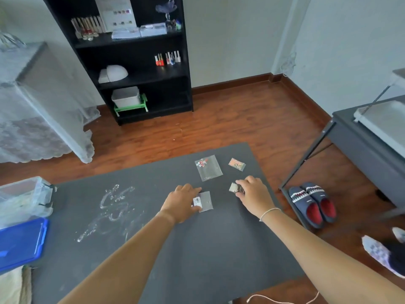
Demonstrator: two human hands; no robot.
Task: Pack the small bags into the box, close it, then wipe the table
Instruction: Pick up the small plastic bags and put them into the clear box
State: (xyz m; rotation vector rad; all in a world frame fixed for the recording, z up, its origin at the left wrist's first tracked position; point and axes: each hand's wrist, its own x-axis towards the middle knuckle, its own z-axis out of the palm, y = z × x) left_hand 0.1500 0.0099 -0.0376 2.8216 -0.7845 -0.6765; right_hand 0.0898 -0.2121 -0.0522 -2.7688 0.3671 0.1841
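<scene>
Several small clear bags lie on the dark grey table. My left hand pinches a flat bag with a barcode label at its left edge. My right hand grips a small silvery bag. Farther back lie a larger clear bag with red bits and a small orange-filled bag, both untouched. At the table's left edge sits a clear plastic box, with its blue lid lying in front of it. A beige cloth shows at the bottom left corner.
A whitish smear marks the table's left half. A grey desk stands to the right with slippers under it. A black shelf and a lace-covered cabinet stand behind. A person's shoe is at the right.
</scene>
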